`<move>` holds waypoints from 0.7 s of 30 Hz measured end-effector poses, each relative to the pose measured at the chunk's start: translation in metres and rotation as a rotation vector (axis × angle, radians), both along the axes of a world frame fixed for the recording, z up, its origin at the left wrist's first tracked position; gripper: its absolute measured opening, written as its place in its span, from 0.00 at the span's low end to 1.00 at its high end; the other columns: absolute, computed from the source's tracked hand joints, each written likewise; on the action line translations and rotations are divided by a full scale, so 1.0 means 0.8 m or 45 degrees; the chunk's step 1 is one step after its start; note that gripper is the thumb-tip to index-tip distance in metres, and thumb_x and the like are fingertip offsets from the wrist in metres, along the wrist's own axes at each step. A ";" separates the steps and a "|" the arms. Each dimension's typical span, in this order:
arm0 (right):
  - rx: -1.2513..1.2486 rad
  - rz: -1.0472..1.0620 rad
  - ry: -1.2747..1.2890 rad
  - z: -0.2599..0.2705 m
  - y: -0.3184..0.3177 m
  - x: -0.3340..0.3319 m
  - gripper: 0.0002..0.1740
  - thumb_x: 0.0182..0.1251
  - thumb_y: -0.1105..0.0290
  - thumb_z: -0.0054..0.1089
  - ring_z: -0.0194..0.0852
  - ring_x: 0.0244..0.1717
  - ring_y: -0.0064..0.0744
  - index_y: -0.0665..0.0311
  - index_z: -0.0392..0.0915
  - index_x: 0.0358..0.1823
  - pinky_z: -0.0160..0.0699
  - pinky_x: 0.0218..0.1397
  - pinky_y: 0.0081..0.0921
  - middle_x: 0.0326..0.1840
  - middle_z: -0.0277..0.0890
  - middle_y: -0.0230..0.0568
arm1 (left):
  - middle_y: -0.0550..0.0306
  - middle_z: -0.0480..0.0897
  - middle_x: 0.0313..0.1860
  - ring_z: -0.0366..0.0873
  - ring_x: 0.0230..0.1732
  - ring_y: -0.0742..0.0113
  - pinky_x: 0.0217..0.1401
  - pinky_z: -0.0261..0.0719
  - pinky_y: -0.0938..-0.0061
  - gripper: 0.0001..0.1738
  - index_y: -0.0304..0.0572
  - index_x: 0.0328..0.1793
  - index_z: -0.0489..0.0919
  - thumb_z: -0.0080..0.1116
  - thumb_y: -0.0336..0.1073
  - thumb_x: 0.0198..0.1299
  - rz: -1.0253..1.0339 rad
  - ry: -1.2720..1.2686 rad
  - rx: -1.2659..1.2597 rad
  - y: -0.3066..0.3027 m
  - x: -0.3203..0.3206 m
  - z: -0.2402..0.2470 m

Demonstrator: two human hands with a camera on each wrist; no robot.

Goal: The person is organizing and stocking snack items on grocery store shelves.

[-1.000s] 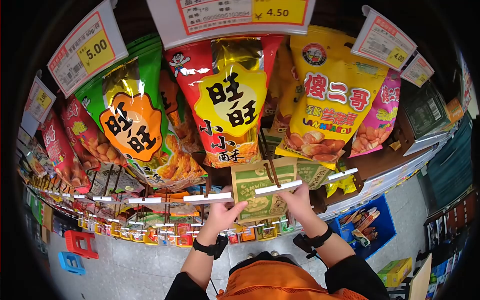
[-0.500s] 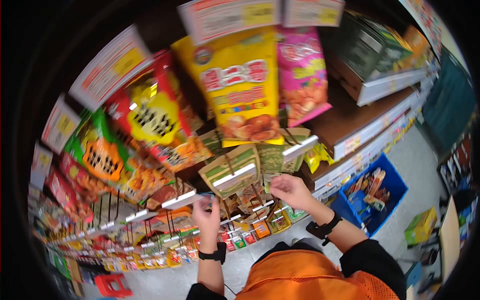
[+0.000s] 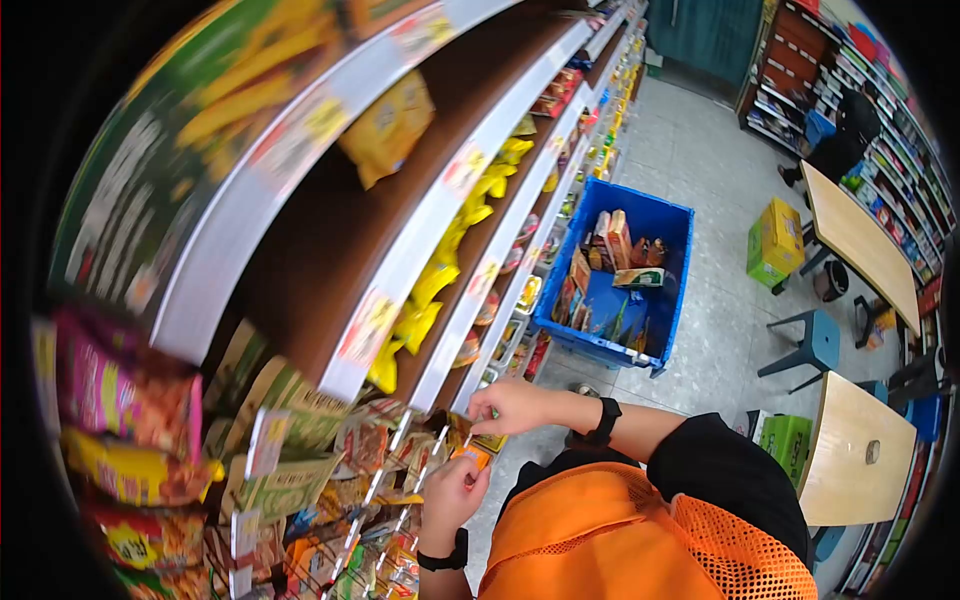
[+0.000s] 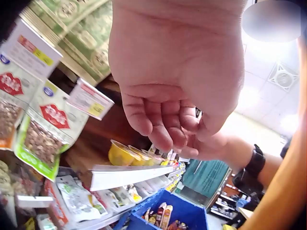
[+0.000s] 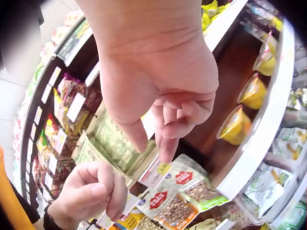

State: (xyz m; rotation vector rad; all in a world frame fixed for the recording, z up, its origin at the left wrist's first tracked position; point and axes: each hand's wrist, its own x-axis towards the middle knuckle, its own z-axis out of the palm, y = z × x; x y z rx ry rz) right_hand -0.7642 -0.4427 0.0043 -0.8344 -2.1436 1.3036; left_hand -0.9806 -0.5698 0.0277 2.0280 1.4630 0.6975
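Observation:
Both hands hang in front of the body, close beside the snack shelf, with fingers loosely curled and no item seen in them. In the head view my left hand [image 3: 455, 495] is below and left of my right hand [image 3: 510, 405]. The left wrist view shows my left hand [image 4: 177, 72] with bent fingers, my right hand [image 4: 213, 146] behind it. Green-and-tan packets [image 5: 117, 143] hang beyond my right hand [image 5: 158, 81] in the right wrist view, where my left hand [image 5: 91, 191] is lower left. Nut packets [image 5: 168, 211] hang below them.
A blue bin [image 3: 685, 270] holding several packaged items stands on the floor beside the shelf [image 3: 400, 255]. To the right are wooden tables [image 3: 850, 460], a blue stool [image 3: 805, 345] and a yellow-green box [image 3: 775, 240]. A person in dark clothes [image 3: 850, 130] is at the far right.
The head view has swung right, bringing the bin and tables into fuller view. Both hands have left the green-and-tan packet they held and drawn back from the hooks, closer together.

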 end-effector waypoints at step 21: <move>-0.202 -0.225 -1.272 -0.381 0.332 0.395 0.33 0.67 0.69 0.66 0.87 0.58 0.46 0.65 0.68 0.73 0.87 0.52 0.39 0.58 0.84 0.45 | 0.54 0.85 0.33 0.85 0.35 0.55 0.38 0.83 0.63 0.06 0.41 0.37 0.82 0.70 0.32 0.61 -0.044 0.176 -0.482 0.184 0.337 -0.032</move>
